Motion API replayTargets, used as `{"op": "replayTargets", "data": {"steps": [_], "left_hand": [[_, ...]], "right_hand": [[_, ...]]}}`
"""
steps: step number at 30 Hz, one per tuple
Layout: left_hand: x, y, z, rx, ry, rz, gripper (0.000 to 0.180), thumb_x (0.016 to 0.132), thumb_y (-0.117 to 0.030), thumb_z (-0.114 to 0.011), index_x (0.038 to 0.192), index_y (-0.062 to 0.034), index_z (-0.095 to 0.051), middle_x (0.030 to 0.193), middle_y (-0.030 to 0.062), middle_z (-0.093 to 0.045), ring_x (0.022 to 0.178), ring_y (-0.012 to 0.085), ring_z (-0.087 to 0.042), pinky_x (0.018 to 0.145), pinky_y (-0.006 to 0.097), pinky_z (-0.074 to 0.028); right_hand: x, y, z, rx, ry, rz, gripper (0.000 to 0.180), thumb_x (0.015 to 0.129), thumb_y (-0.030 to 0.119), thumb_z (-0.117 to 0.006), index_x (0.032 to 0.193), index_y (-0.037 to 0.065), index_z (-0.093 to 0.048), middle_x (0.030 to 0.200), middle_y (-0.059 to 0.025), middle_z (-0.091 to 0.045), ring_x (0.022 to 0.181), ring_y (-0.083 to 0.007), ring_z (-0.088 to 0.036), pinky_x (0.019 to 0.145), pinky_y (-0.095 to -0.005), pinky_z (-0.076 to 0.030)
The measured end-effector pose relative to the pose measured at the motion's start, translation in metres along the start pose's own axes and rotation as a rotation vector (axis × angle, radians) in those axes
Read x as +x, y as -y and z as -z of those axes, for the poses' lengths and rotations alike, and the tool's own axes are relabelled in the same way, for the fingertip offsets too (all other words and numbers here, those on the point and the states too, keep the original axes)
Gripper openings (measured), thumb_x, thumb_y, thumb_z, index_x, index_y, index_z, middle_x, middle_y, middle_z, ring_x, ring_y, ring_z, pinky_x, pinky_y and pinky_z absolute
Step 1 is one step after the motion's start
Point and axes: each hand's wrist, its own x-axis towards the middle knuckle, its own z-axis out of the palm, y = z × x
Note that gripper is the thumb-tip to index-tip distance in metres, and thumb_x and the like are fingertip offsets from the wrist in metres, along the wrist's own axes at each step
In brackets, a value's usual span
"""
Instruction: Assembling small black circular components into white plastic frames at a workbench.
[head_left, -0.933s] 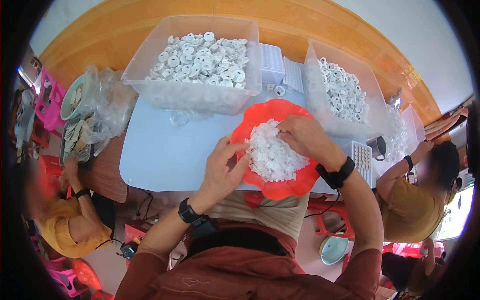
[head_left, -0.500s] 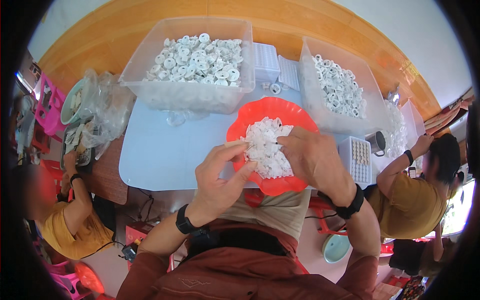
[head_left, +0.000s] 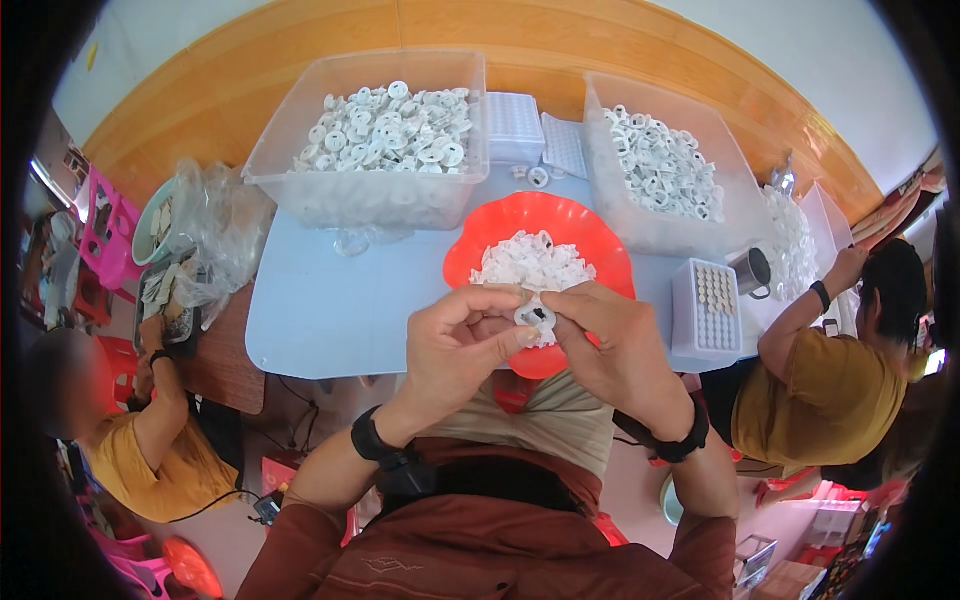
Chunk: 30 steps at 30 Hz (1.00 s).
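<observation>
My left hand (head_left: 458, 345) and my right hand (head_left: 612, 345) meet in front of my chest, and together they pinch a small white ring-shaped plastic part (head_left: 533, 316) with a dark centre. Just beyond my fingers stands an orange scalloped bowl (head_left: 490, 232) heaped with small white plastic pieces (head_left: 530, 262). The bowl rests on a pale blue table (head_left: 320, 305).
Two clear plastic tubs of white ring parts stand behind the bowl, one at the left (head_left: 375, 135), one at the right (head_left: 665, 165). A white perforated tray block (head_left: 705, 312) and a metal cup (head_left: 752, 270) sit at the right. People in yellow shirts sit at the left (head_left: 150, 450) and right (head_left: 835, 385).
Both hands have drawn back out of the orange bowl toward my chest and come together. A white ring part is now held between their fingertips.
</observation>
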Motion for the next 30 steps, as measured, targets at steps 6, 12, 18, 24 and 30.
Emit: {"op": "replayTargets", "data": {"steps": [6, 12, 18, 24, 30], "left_hand": [[-0.002, 0.009, -0.002, 0.187, 0.09, -0.227, 0.031, 0.082, 0.01, -0.072, 0.112, 0.0045, -0.063, 0.12, 0.0152, -0.061, 0.11, 0.0211, -0.064, 0.093, 0.031, -0.057], [-0.001, 0.01, -0.01, 0.262, 0.079, -0.273, 0.034, 0.08, 0.009, -0.074, 0.112, 0.0022, -0.065, 0.119, 0.0143, -0.062, 0.109, 0.0211, -0.065, 0.092, 0.031, -0.058], [0.0, 0.011, -0.013, 0.36, 0.083, -0.246, 0.035, 0.081, 0.008, -0.075, 0.114, 0.0026, -0.065, 0.119, 0.0136, -0.062, 0.107, 0.02, -0.066, 0.091, 0.031, -0.058], [0.0, 0.011, -0.021, 0.205, 0.04, -0.101, 0.033, 0.084, 0.006, -0.073, 0.116, 0.0068, -0.063, 0.12, 0.0141, -0.062, 0.107, 0.0196, -0.065, 0.093, 0.032, -0.057], [0.004, 0.008, -0.021, 0.162, 0.078, 0.02, 0.031, 0.091, 0.002, -0.067, 0.122, 0.0063, -0.062, 0.122, 0.0148, -0.063, 0.107, 0.0179, -0.065, 0.094, 0.031, -0.055]], "right_hand": [[-0.009, 0.002, 0.008, 0.745, 0.057, -0.365, 0.025, 0.095, 0.001, -0.06, 0.119, -0.001, -0.066, 0.108, -0.0112, -0.067, 0.095, -0.0148, -0.066, 0.078, -0.027, -0.055], [-0.016, -0.005, 0.005, 0.95, -0.016, -0.377, 0.022, 0.095, 0.001, -0.063, 0.117, -0.001, -0.068, 0.113, -0.0095, -0.066, 0.098, -0.0139, -0.065, 0.083, -0.0278, -0.056], [-0.022, -0.013, 0.001, 0.942, -0.076, -0.387, 0.019, 0.091, 0.0, -0.069, 0.11, -0.001, -0.071, 0.108, -0.0087, -0.068, 0.093, -0.0125, -0.065, 0.081, -0.0268, -0.055], [-0.026, -0.018, 0.0, 0.972, -0.118, -0.434, 0.015, 0.089, -0.003, -0.068, 0.104, -0.002, -0.072, 0.104, -0.0078, -0.07, 0.087, -0.0106, -0.065, 0.076, -0.0249, -0.053], [-0.025, -0.021, 0.002, 0.886, -0.109, -0.375, 0.013, 0.089, -0.005, -0.065, 0.101, -0.003, -0.071, 0.102, -0.0064, -0.069, 0.087, -0.0095, -0.063, 0.074, -0.0241, -0.052]]}}
